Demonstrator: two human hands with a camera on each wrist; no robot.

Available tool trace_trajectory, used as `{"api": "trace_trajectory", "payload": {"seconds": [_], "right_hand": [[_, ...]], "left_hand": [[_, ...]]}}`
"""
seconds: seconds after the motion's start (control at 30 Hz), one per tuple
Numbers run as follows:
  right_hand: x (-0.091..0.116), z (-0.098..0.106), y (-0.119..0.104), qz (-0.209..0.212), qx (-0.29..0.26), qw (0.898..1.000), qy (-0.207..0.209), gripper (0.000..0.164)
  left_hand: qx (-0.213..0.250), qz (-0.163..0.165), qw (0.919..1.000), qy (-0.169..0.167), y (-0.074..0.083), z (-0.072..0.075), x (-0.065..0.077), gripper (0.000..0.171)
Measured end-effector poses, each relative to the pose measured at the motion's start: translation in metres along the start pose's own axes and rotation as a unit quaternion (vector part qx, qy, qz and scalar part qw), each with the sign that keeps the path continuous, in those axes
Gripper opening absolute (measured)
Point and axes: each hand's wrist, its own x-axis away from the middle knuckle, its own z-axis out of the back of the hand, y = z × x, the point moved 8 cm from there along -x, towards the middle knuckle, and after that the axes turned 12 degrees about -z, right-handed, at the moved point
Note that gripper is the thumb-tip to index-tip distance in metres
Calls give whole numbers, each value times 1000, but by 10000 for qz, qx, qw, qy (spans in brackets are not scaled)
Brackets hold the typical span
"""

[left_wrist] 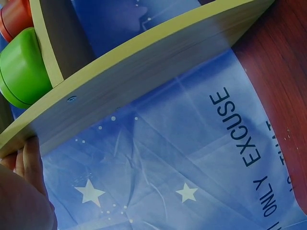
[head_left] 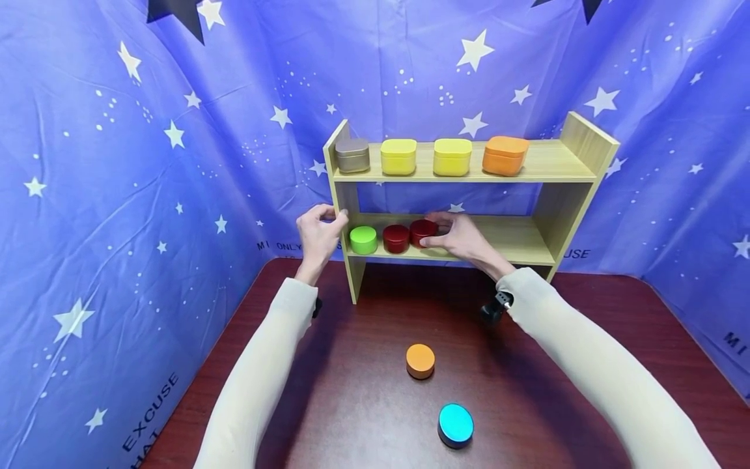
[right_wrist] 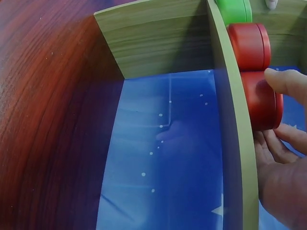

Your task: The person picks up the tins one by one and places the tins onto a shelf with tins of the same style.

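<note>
My right hand (head_left: pixel 459 236) grips a dark red round tin (right_wrist: pixel 261 100) on the lower board of a two-tier wooden shelf (head_left: pixel 510 238), thumb on one side and fingers on the other. A second dark red tin (head_left: pixel 396 239) stands close on its left, and a bright green tin (head_left: pixel 363 240) sits at the left end of that board. My left hand (head_left: pixel 319 238) holds the front edge of the shelf's left side panel (left_wrist: pixel 129 81), with several fingers (left_wrist: pixel 32 165) against the outer face. A fingertip (right_wrist: pixel 271 4) shows inside, beside the green tin.
On the upper board stand a grey-brown tin (head_left: pixel 353 156), two yellow tins (head_left: pixel 398 157) and an orange tin (head_left: pixel 505 156). An orange round tin (head_left: pixel 420 361) and a blue one (head_left: pixel 455 425) lie on the dark red table (head_left: pixel 357 391). Blue starry cloth (head_left: pixel 193 150) hangs behind and beside the shelf.
</note>
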Motion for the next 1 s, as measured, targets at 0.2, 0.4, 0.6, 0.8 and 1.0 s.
{"api": "trace_trajectory", "payload": {"seconds": [0.2,0.4,0.6,0.8,1.0], "right_hand": [[5,2,5,-116,-16,9999,19,68],[10,9,12,-200,-249,9995,60,65],[22,16,9,68,-426,9988,248,62],[35,24,7,279,-734,9959,438,62],[49,27,6,395,-772,9950,500,61]], "left_hand": [[-41,65,10000,-49,-1,0,3,20],[-33,34,10000,22,-1,1,3,19],[-1,-22,10000,14,2,1,0,20],[5,-9,10000,23,0,1,-1,20],[-22,11,10000,10,-2,0,-1,21]]}}
